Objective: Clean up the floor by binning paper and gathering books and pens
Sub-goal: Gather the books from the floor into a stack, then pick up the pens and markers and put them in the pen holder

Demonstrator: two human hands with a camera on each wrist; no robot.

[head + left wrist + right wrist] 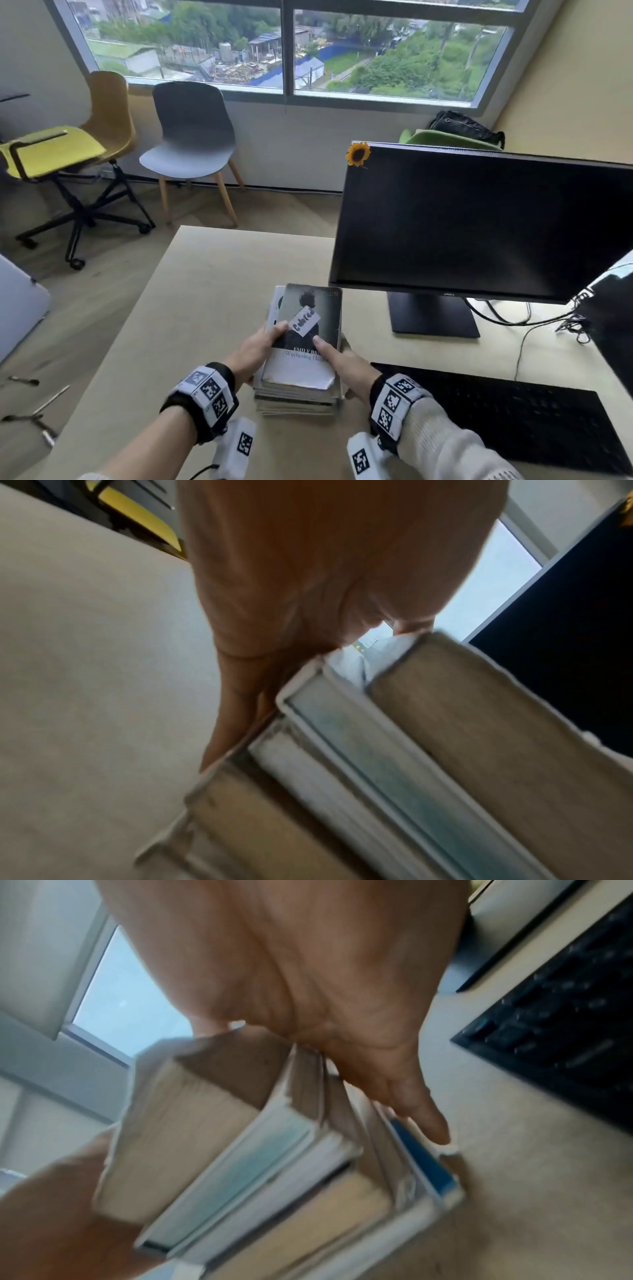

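A stack of books [297, 394] is at the near middle of the pale desk [191, 308]; I cannot tell whether it rests on the desk or hangs just above it. The top book [310, 322] has a dark cover with a white label. My left hand [253, 353] grips the stack's left side, thumb on the top cover. My right hand [346, 363] grips the right side the same way. The left wrist view shows my left hand [308, 574] against the page edges of the stack [377, 764]. In the right wrist view my right hand's fingers [421, 1115] lie down the side of the stack [240, 1150].
A black monitor [479, 222] stands just right of the stack, with a black keyboard [513, 418] in front of it and cables behind. A grey chair [191, 137] and a yellow office chair [51, 150] stand by the window. Thin stick-like items [51, 399] lie on the floor left of the desk.
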